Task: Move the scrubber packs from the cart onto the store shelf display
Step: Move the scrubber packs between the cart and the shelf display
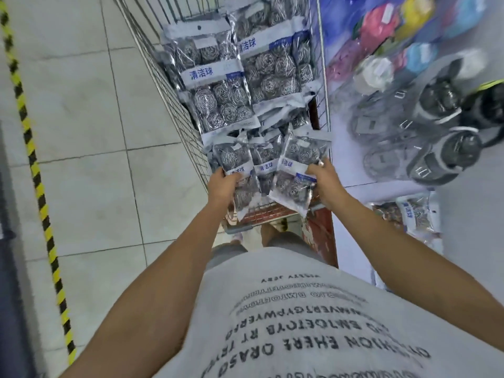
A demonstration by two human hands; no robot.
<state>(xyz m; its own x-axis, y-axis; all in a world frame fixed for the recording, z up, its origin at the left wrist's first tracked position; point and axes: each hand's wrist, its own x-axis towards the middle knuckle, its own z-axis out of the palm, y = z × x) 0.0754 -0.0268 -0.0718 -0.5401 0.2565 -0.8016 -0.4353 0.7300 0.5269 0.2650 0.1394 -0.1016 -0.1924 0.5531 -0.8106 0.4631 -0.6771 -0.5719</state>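
Note:
A wire shopping cart (174, 105) holds several clear packs of steel scrubber balls with blue-and-white labels; large packs (218, 88) lie further in. At the cart's near end, my left hand (222, 186) grips a small scrubber pack (234, 159) by its lower part. My right hand (326, 184) grips another small pack (297, 170) at its right edge. A third small pack (264, 163) sits between them. The store shelf (381, 170) runs along the right of the cart, and one scrubber pack (414, 214) lies on its lower level.
On the shelf to the right lie grey slippers (425, 148) and blurred colourful items (395, 28). A yellow-and-black striped line (35, 173) runs down the tiled floor on the left. A red panel (320, 236) stands at the cart's near right.

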